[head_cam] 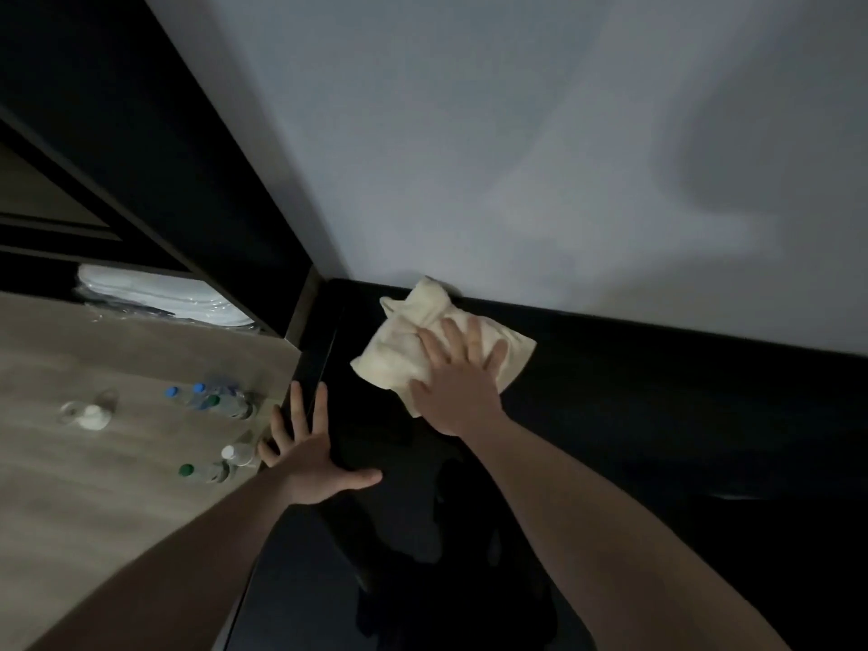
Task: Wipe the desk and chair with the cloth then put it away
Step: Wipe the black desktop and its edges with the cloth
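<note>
On the glossy black desk top [610, 415], near its rear edge where it meets the pale grey wall [516, 133], the right hand [458, 382] lies flat on the cloth [408, 340]. Its fingers are straight and spread, pressing down on the fabric; no finger curls round it. The left hand [310, 458] is also fully open, fingers splayed and thumb extended to the right. Its palm rests at the left edge of the black surface, beside the boundary with the wood-grain counter [94, 486].

The cloth is cream-coloured, crumpled, and roughly square in outline. One corner rises against the base of the wall, and another points right, past the fingertips of the right hand. The portion beneath the palm is hidden. The whole cloth lies on the desk top, in its far left corner area.

On the wood-grain counter, just left of the left hand, stand several clear plastic bottles: two with blue caps [185, 392], one with a white cap [237, 453], and one with a green cap [199, 472]. Farther left lie an overturned clear glass [101, 404] and a small white object, too blurred to identify. A stack of white wrapped items [159, 298] sits in the dark shelf recess behind the counter.
</note>
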`<state>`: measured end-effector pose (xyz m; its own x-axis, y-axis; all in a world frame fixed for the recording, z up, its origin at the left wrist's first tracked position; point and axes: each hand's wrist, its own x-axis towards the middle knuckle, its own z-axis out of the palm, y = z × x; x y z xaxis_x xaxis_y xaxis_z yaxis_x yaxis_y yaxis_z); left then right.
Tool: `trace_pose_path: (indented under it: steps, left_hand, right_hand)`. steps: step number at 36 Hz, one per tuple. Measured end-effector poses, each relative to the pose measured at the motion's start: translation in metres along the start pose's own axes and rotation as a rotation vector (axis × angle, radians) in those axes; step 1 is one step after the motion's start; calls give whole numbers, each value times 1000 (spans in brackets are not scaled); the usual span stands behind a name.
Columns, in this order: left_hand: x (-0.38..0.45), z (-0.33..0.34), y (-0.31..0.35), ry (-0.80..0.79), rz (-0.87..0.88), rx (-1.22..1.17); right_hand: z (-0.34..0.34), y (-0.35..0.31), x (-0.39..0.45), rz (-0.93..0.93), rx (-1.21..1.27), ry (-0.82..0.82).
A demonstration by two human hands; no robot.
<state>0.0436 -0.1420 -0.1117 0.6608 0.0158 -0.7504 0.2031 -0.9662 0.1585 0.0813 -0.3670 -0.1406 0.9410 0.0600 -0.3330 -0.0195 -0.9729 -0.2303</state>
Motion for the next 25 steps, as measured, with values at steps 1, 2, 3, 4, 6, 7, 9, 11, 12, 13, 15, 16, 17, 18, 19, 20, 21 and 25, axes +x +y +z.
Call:
trace_pose_path:
  steps: [1, 2, 3, 4, 6, 7, 9, 11, 12, 13, 15, 16, 17, 18, 19, 20, 21, 25]
  left_hand:
    - [-2, -1, 0, -9, 2, -2]
    - [-3, -2, 1, -19, 4, 1]
    - [-6, -4, 2, -31, 3, 5]
    - [-7, -5, 3, -43, -1, 6]
    - [-12, -8, 5, -67, -10, 8]
    - [-14, -9, 7, -74, -17, 15]
    - [-19, -10, 11, -85, -29, 18]
    - [-23, -11, 15, -87, -38, 9]
    - [-25, -11, 16, -85, -42, 6]
    - [-26, -11, 17, -84, -45, 2]
    - [-26, -11, 17, -74, -47, -8]
    - [-25, -10, 17, -67, -47, -11]
    - [-24, -9, 16, -63, -48, -14]
    - [-23, -9, 15, -57, -48, -14]
    - [-21, -8, 14, -52, -47, -13]
    - [-19, -7, 12, -45, -46, -11]
    - [-17, -6, 11, -40, -44, -10]
    - [-9, -3, 8, -20, -43, -3]
  right_hand:
    - [1, 12, -12, 21, 9, 4]
    - [1, 25, -24, 42, 24, 0]
    - [2, 37, -37, 65, 40, -16]
    - [2, 50, -49, 90, 52, -37]
    - [2, 76, -75, 155, 58, -60]
    - [2, 89, -88, 194, 58, -64]
    - [0, 113, -112, 272, 76, -79]
    - [-1, 132, -133, 341, 93, -89]
    - [-3, 139, -142, 372, 103, -93]
    - [-3, 145, -150, 400, 107, -98]
    - [-6, 154, -159, 442, 91, -94]
    - [-7, 155, -160, 463, 84, -91]
    - [-7, 155, -160, 485, 85, -90]
    - [-8, 153, -157, 509, 93, -90]
    - [-9, 149, -153, 537, 104, -90]
    - [-9, 144, -148, 568, 113, -93]
    - [-8, 137, -142, 598, 126, -96]
    - [-5, 109, -113, 632, 214, -74]
